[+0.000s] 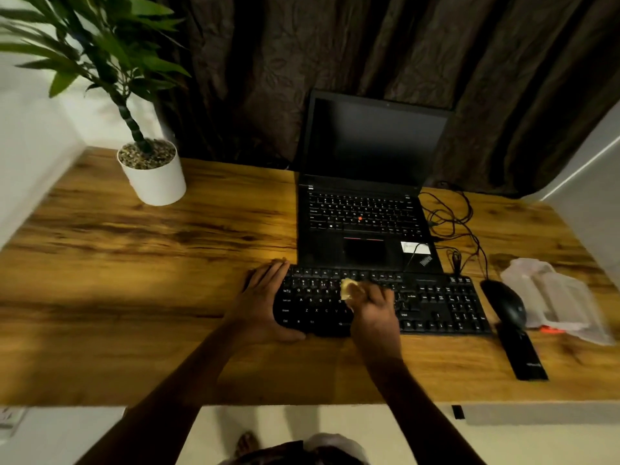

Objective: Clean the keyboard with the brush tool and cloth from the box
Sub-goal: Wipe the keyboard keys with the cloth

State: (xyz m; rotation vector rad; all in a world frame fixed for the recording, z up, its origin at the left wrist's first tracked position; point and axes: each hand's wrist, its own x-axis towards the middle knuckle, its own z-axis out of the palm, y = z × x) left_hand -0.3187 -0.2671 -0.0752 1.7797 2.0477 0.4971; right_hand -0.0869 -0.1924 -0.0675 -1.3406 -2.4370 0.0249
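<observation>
A black keyboard [436, 303] lies flat on the wooden desk [167, 263], in front of the laptop. My left hand [265, 300] grips the keyboard's left end, fingers over its top edge and thumb on its front edge. My right hand [372, 307] is closed on a small pale yellow cloth [349, 288], pressed onto the keys near the keyboard's middle. The cloth pokes out past my fingers. At the desk's right side sits a clear plastic box [553, 297], with something small and orange at its near edge. The brush tool cannot be made out.
An open black laptop [362, 209] stands behind the keyboard with its screen dark. A black mouse [508, 305] and a flat black strip [523, 357] lie right of the keyboard, cables [453, 223] beyond them. A white potted plant [154, 176] stands at the back left.
</observation>
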